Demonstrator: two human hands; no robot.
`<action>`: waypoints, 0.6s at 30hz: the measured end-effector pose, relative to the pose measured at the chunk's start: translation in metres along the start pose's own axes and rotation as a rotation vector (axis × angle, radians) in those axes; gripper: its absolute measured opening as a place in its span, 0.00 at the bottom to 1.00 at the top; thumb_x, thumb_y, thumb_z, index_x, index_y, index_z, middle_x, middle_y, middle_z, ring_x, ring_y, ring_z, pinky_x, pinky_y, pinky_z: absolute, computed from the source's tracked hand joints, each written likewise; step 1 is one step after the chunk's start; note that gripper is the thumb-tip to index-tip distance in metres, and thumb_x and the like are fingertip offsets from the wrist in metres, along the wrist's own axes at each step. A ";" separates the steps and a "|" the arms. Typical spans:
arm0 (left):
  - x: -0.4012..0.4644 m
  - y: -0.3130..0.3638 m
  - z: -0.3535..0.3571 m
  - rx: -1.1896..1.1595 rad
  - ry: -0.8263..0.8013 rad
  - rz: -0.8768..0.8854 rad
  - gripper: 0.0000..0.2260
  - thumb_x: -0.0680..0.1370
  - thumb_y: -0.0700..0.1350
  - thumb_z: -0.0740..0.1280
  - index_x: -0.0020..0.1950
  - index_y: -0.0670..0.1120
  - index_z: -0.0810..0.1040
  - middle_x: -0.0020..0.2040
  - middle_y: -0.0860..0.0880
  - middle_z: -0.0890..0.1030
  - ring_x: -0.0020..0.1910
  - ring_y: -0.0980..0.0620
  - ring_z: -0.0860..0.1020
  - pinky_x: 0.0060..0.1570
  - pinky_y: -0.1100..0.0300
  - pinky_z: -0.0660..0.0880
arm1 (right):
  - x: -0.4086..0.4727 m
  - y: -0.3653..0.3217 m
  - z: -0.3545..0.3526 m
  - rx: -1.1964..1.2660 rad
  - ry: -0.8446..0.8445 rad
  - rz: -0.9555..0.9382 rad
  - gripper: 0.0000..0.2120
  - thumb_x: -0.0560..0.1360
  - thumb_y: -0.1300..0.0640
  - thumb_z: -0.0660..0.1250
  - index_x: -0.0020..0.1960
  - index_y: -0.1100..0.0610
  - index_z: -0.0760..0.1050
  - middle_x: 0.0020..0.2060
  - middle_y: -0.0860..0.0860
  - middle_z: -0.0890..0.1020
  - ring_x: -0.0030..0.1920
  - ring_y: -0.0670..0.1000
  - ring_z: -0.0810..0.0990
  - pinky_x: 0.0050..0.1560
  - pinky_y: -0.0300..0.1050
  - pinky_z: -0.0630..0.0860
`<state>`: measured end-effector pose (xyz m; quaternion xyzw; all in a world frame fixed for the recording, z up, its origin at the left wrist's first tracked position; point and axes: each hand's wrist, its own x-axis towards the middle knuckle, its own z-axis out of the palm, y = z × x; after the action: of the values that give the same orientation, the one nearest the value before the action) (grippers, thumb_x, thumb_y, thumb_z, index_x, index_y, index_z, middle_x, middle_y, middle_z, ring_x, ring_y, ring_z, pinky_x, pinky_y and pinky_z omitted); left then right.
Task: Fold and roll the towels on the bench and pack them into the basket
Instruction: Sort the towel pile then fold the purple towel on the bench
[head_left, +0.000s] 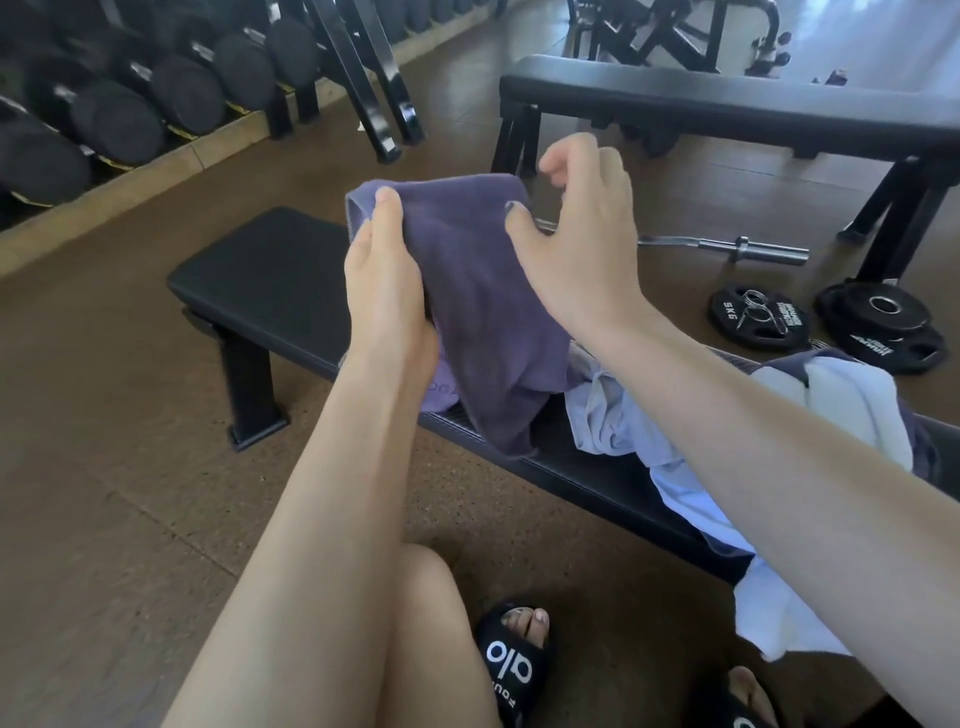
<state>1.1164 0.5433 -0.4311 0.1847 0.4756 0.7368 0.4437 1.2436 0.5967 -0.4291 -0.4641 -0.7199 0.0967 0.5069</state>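
Holding up purple towel (483, 312) above bench (260, 280).
Left hand (384, 280) gripping its top corner; right hand (582, 234) hovering beside, fingers loosely spread, holding nothing.

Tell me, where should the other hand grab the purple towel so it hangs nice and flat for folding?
Pinch the free top corner of the purple towel, on the right. The left hand already grips the top-left corner, so the cloth hangs down onto the bench. The right hand hovers open beside that corner, so probably come in from the right, thumb in front.
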 end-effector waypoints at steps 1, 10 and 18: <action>0.002 0.003 0.003 0.014 -0.001 0.025 0.11 0.81 0.52 0.66 0.51 0.45 0.80 0.46 0.47 0.86 0.45 0.50 0.85 0.49 0.52 0.82 | -0.006 0.000 -0.001 0.006 0.022 -0.028 0.10 0.73 0.56 0.67 0.53 0.57 0.72 0.47 0.51 0.76 0.47 0.50 0.74 0.46 0.43 0.72; -0.016 0.001 -0.003 -0.168 -0.046 -0.037 0.07 0.83 0.42 0.65 0.58 0.41 0.77 0.46 0.46 0.83 0.43 0.52 0.86 0.44 0.59 0.81 | -0.072 0.012 0.023 0.135 -0.564 0.210 0.20 0.72 0.43 0.72 0.56 0.54 0.72 0.47 0.48 0.80 0.48 0.49 0.79 0.49 0.51 0.77; 0.007 0.019 -0.023 0.034 0.125 -0.005 0.05 0.81 0.39 0.66 0.45 0.43 0.74 0.40 0.48 0.78 0.42 0.52 0.83 0.49 0.60 0.82 | -0.028 0.008 0.008 0.060 -0.241 0.171 0.09 0.81 0.60 0.57 0.52 0.59 0.75 0.42 0.51 0.80 0.45 0.55 0.77 0.42 0.46 0.67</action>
<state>1.0875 0.5335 -0.4269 0.1445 0.5156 0.7374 0.4118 1.2432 0.5822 -0.4551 -0.4935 -0.7300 0.2162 0.4204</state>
